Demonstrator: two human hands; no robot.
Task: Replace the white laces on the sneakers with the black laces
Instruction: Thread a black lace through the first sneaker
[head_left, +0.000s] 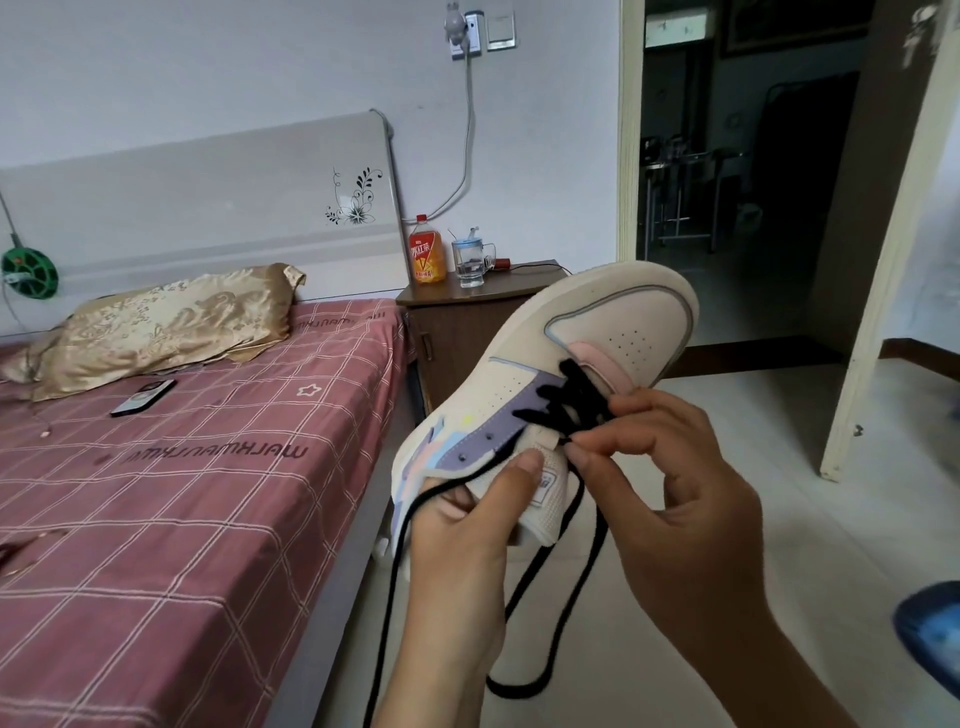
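Observation:
A cream sneaker (613, 332) with purple, pink and blue panels is held up in the air, toe pointing away. A black lace (576, 400) crosses its lower eyelets, and both loose ends hang down in front of my arms. My left hand (467, 530) grips the sneaker at the tongue and collar, thumb pressed on the tongue. My right hand (670, 478) pinches the black lace at the eyelets on the right side. No white lace is visible.
A bed (156, 493) with a pink checked sheet, a gold pillow (166, 322) and a phone (143, 397) lies to the left. A brown nightstand (467, 322) holds an orange bottle (427, 254) and a glass mug (470, 262). An open doorway is at right.

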